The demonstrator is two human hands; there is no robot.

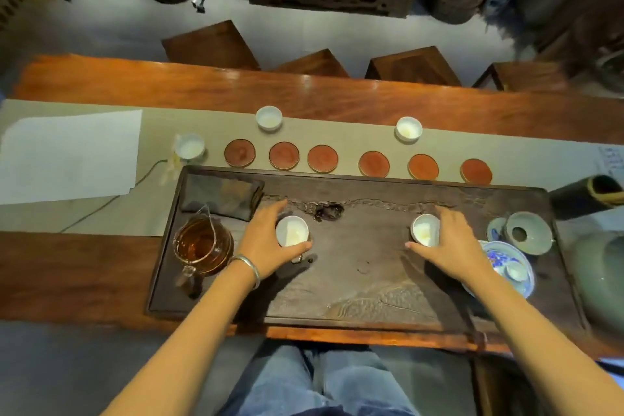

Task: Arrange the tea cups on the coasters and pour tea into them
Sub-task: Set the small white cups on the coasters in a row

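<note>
Hands (266, 246) (452, 246) each grip a small white cup (292, 231) (426, 230) — glossy, empty.

Six coasters (358, 163) behind the tray (354, 294) (two cups (292, 231) on it)

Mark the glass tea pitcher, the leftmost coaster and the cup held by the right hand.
pitcher (202, 241): head view, on the amber tea inside the glass body.
leftmost coaster (240, 153): head view, centre of its red face.
right-hand cup (424, 230): head view, on its white inside.
</note>
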